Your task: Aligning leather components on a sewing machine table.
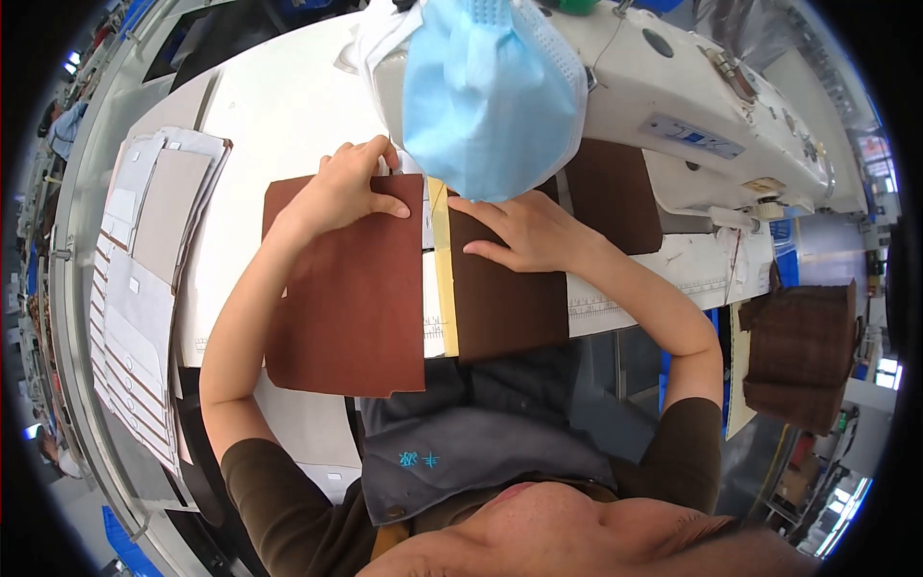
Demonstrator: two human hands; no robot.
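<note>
On the white machine table, my left hand [358, 185] rests at the top of a reddish-brown panel [351, 288]. Its thumb lies spread on the panel, and its bent fingers reach past the top edge beside small metal machine parts. My right hand [527, 233] lies on a dark brown panel [510, 303], thumb and forefinger apart; the other fingers are partly covered. A pale yellow strip [442, 279] runs along the dark panel's left edge, by the right forefinger. A light-blue face mask [490, 96] hangs over the sewing machine head and hides the needle area.
The white sewing machine arm [692, 125] spans the back right. Under it lies another dark brown panel [611, 197]. Grey pattern pieces [144, 279] are stacked at the left. Brown pieces [803, 356] hang at the right. A printed ruler [663, 293] follows the table's front edge.
</note>
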